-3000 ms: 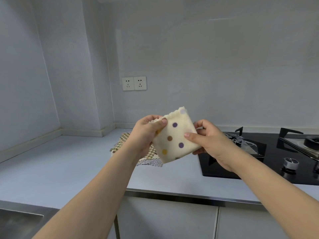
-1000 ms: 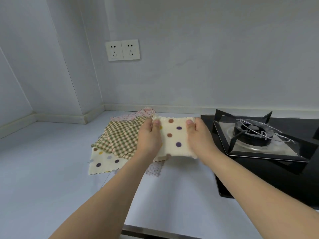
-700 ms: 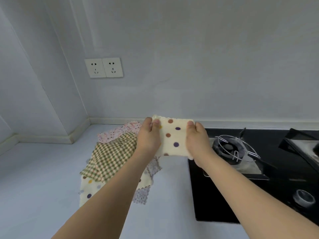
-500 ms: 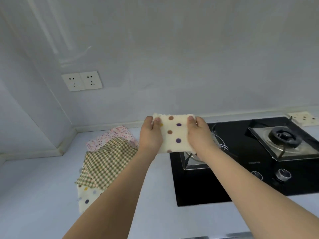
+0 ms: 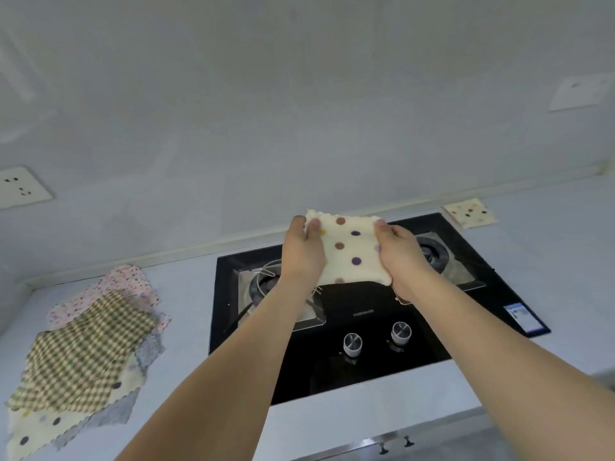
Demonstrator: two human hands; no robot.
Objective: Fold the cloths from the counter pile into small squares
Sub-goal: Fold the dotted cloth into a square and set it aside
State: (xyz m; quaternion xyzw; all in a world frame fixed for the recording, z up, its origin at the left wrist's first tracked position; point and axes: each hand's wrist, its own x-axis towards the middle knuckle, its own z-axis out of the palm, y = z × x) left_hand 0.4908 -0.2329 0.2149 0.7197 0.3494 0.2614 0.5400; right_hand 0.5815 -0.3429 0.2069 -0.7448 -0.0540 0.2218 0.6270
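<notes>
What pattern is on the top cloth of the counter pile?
Green-and-cream check, on the top cloth, clearest in the head view.

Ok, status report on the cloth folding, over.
Left hand and right hand both gripping folded dotted cloth, held above the stove. Pile waiting on the counter. Nothing in the way.

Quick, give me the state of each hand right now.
Left hand: closed, pinching the left edge of the folded polka-dot cloth.
Right hand: closed, pinching the right edge of the same cloth, held above the stove.
</notes>
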